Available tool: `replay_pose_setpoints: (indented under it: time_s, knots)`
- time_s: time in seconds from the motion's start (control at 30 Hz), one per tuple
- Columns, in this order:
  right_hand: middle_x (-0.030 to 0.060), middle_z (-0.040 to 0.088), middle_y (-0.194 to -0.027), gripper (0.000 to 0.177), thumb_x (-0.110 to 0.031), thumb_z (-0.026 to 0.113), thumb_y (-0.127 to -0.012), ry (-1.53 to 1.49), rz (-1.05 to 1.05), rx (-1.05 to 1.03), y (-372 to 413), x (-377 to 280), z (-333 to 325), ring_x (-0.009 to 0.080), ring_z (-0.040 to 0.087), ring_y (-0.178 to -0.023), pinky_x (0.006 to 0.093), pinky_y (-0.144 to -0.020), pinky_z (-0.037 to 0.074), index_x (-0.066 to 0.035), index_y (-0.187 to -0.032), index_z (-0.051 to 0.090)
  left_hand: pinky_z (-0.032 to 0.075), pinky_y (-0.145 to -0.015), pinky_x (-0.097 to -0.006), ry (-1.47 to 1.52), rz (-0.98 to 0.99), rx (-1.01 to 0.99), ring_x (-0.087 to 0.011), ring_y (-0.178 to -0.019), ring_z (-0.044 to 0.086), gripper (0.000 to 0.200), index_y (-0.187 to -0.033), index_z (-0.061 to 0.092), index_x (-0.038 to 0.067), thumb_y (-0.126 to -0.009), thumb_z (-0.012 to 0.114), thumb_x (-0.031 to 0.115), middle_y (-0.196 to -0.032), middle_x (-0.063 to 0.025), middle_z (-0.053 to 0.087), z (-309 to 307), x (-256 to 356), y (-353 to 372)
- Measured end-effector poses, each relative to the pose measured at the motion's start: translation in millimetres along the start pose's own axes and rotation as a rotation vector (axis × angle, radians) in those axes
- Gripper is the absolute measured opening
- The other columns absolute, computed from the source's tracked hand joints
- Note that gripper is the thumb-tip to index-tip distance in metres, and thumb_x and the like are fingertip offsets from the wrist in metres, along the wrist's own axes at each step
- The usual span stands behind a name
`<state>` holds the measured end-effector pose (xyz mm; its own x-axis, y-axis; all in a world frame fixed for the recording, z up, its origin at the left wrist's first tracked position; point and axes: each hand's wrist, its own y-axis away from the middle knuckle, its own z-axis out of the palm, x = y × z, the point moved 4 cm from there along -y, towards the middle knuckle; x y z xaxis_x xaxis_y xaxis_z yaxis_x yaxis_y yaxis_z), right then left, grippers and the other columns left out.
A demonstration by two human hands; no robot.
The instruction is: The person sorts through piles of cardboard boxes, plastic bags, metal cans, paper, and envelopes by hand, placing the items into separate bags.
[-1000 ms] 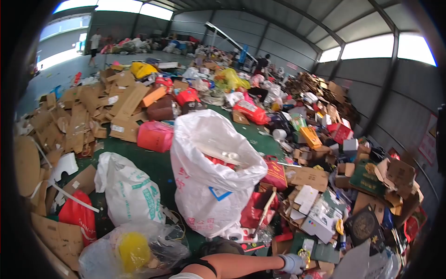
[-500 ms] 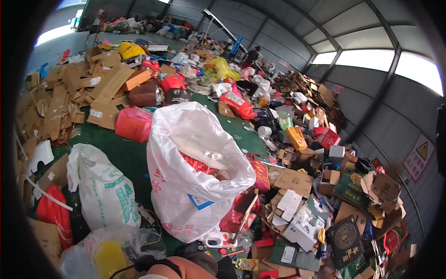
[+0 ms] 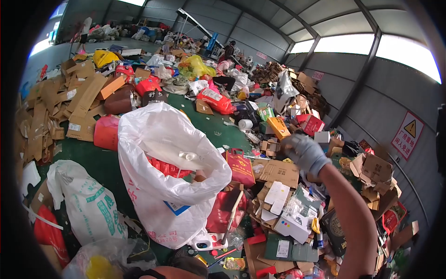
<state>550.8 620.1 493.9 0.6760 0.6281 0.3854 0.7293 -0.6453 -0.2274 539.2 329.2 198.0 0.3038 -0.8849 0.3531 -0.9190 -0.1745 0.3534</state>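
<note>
My right hand (image 3: 304, 153), in a grey glove with dark fingertips, is raised over the heap at the right. Motion smears its fingers, so their grip is unclear. A blurred silver and white packet (image 3: 284, 93) appears above the hand, with a visible gap between them. Left of the hand stands a large open white sack (image 3: 172, 214), with red packaging (image 3: 167, 167) and a small white item (image 3: 187, 156) inside. My left hand is not in view.
Flattened cardboard (image 3: 88, 100) is piled at the left. A tied white sack (image 3: 90, 200) stands at the lower left. Boxes, including a red bag (image 3: 240, 169) and a white box (image 3: 292, 223), lie at the right. Two people are far back, one near a conveyor.
My right hand and forearm have come into view at the right. The silver and white packet now shows above the heap. The whole view has shifted, moving the large sack leftward.
</note>
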Motion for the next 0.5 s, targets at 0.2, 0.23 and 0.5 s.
replay_pose_setpoints:
  time_s: [0.2,0.23,0.5]
  knots:
    - [0.0086,0.052,-0.12,0.036,-0.034,0.054,-0.081,-0.241,-0.131,-0.825,216,-148,155,0.0289,0.052,-0.106,0.04,-0.088,0.043,-0.015,-0.111,0.057,0.049,-0.07,-0.0417,-0.053,-0.04,-0.046,-0.0301,-0.084,0.062,0.034,-0.099,0.064,0.011,-0.075,0.053,0.033,-0.093,-0.0135,0.064,23,-1,-13]
    - [0.0094,0.052,-0.121,0.038,-0.036,0.054,-0.082,-0.396,-0.071,-0.813,252,-158,180,0.0293,0.051,-0.108,0.0399,-0.091,0.042,-0.015,-0.114,0.055,0.049,-0.07,-0.0417,-0.055,-0.049,-0.049,-0.0301,-0.084,0.062,0.034,-0.099,0.064,0.011,-0.075,0.053,0.033,-0.093,-0.0134,0.064,27,0,-14]
    - [0.0094,0.056,-0.114,0.039,-0.033,0.064,-0.076,-0.511,0.515,0.037,349,-285,104,0.0307,0.053,-0.105,0.0393,-0.089,0.042,-0.013,-0.109,0.058,0.051,-0.063,-0.0411,0.048,-0.171,0.23,-0.0274,-0.081,0.065,0.03,-0.093,0.067,0.01,-0.076,0.057,0.034,-0.09,-0.0077,0.067,53,-31,-38]
